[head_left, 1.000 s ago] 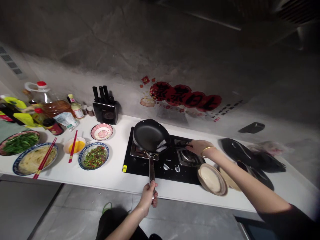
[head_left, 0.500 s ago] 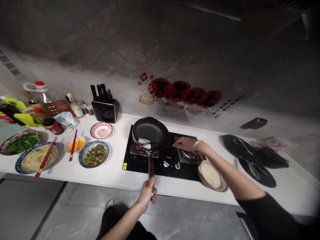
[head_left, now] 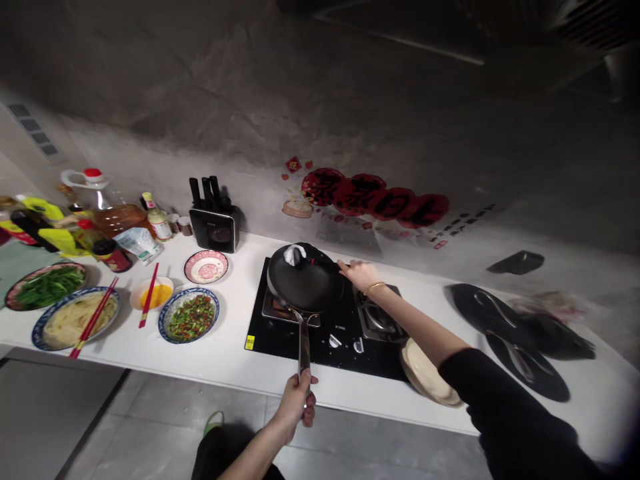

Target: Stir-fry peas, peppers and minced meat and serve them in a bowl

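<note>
At centre frame we see the black frying pan (head_left: 306, 280) tilted over the hob (head_left: 320, 327), a white wad (head_left: 294, 254) at its far rim. Our left hand (head_left: 299, 400), low centre, has its fingers curled tight around the pan's long handle. Our right hand (head_left: 359, 274) reaches to the pan's right rim; whether its fingers pinch anything, we cannot tell. Dishes crowd the white counter (head_left: 235, 347) at left, under a grey wall (head_left: 300, 120).

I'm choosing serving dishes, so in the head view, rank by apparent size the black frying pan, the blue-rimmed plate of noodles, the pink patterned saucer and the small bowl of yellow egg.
1. Blue-rimmed plate of noodles and black frying pan: look alike.
2. Pink patterned saucer.
3. Small bowl of yellow egg, slightly smaller.
</note>
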### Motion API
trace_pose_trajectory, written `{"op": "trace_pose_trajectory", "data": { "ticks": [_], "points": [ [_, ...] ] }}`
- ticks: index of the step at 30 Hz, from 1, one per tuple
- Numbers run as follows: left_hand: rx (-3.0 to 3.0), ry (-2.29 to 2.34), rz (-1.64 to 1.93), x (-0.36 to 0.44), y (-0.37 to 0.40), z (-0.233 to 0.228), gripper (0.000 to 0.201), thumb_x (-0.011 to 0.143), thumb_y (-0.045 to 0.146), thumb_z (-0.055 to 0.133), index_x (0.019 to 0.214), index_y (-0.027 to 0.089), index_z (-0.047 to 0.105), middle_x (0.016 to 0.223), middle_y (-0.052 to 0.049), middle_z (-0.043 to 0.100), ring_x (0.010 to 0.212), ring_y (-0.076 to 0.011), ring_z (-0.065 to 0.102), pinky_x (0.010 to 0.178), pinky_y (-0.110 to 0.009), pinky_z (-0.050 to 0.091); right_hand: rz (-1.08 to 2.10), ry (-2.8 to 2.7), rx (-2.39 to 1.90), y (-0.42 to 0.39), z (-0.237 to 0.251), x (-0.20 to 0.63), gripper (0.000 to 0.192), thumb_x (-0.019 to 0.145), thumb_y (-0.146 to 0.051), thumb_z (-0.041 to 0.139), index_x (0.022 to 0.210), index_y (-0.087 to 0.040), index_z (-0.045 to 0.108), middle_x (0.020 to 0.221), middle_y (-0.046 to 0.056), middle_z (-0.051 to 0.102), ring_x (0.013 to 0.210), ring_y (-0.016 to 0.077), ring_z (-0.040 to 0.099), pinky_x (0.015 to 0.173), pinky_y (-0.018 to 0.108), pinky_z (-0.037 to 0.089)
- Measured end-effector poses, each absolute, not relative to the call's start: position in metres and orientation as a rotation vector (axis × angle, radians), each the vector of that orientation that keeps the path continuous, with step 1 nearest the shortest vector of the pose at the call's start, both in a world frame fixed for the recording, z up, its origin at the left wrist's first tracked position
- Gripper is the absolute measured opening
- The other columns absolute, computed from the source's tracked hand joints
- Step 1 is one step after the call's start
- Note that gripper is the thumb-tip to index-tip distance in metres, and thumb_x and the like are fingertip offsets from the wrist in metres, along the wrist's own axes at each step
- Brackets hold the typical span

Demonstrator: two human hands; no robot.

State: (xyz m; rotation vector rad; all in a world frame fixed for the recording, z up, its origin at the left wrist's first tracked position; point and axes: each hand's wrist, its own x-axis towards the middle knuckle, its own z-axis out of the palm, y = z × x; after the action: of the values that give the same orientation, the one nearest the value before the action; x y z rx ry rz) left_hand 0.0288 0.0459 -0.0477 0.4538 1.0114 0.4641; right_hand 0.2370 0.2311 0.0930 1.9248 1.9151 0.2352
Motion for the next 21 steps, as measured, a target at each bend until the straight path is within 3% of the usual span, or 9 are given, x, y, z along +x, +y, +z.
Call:
{"op": "trace_pose_trajectory", "data": {
  "ticks": [3, 6, 10, 14, 21],
  "points": [
    [0.432, 1.01, 0.451, 0.029, 0.047, -0.049, 0.072, 0.056, 0.079, 0.047, 0.093, 0.018, 0.043, 0.046, 0.011, 0.035, 0.031, -0.0036, 0.025, 0.038, -0.021, 0.012, 0.171, 2.043, 1.886, 0.248, 0.088, 0.248, 0.046, 0.09, -0.042, 0.033, 0.133, -0.025, 0.039, 0.11, 0.016, 0.061, 0.097, 0.0255, 0.058, 0.077, 0.031, 0.037],
    [0.42, 1.003, 0.457, 0.028, 0.046, -0.051, 0.069, 0.059, 0.077, 0.047, 0.093, 0.018, 0.043, 0.047, 0.01, 0.036, 0.031, -0.0037, 0.026, 0.038, -0.02, 0.013, -0.017, 2.05, 1.971, 0.256, 0.086, 0.26, 0.043, 0.09, -0.044, 0.033, 0.125, -0.027, 0.05, 0.108, 0.011, 0.064, 0.097, 0.0225, 0.058, 0.079, 0.029, 0.038],
    [0.412, 1.011, 0.456, 0.027, 0.046, -0.054, 0.065, 0.063, 0.074, 0.047, 0.095, 0.017, 0.044, 0.049, 0.009, 0.037, 0.032, -0.0038, 0.028, 0.038, -0.02, 0.014, -0.248, 2.022, 2.067, 0.246, 0.092, 0.276, 0.043, 0.09, -0.042, 0.03, 0.106, -0.021, 0.065, 0.105, 0.005, 0.067, 0.096, 0.0177, 0.059, 0.078, 0.023, 0.04],
    [0.401, 1.004, 0.458, 0.026, 0.045, -0.055, 0.065, 0.064, 0.074, 0.047, 0.097, 0.017, 0.044, 0.05, 0.009, 0.037, 0.032, -0.0038, 0.028, 0.037, -0.02, 0.014, -0.49, 1.952, 2.228, 0.23, 0.102, 0.284, 0.045, 0.088, -0.045, 0.034, 0.1, -0.018, 0.067, 0.102, 0.004, 0.068, 0.092, 0.0189, 0.061, 0.077, 0.023, 0.042],
    [0.424, 1.008, 0.442, 0.026, 0.046, -0.052, 0.069, 0.061, 0.076, 0.046, 0.096, 0.017, 0.043, 0.048, 0.01, 0.036, 0.032, -0.0042, 0.028, 0.037, -0.02, 0.015, -0.189, 1.861, 2.147, 0.217, 0.071, 0.231, 0.045, 0.087, -0.043, 0.041, 0.122, -0.017, 0.052, 0.107, 0.013, 0.065, 0.098, 0.0244, 0.06, 0.079, 0.031, 0.042]
  ]
}}
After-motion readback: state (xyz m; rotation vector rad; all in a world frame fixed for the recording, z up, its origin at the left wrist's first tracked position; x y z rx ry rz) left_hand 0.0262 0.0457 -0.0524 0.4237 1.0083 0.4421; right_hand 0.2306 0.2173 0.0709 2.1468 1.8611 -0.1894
